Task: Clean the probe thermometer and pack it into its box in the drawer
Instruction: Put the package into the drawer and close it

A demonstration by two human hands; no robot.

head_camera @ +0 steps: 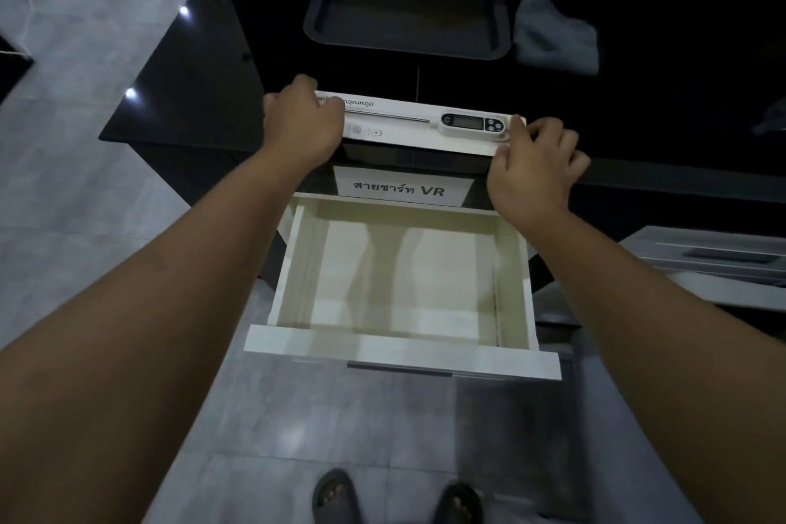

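Observation:
A long white thermometer box (425, 136) lies along the front edge of the black countertop (191, 106), printed with a picture of the probe thermometer. My left hand (300, 121) grips the box's left end with curled fingers. My right hand (533, 162) pinches its right end. Below them a white drawer (516, 268) stands pulled out, with nothing inside it. The real thermometer is not visible apart from the picture on the box.
A dark baking tray (408, 0) sits at the back of the counter, with a grey cloth (553, 32) to its right. A label (400, 187) is stuck on the cabinet front above the drawer. My feet in sandals (336, 496) stand on grey floor tiles.

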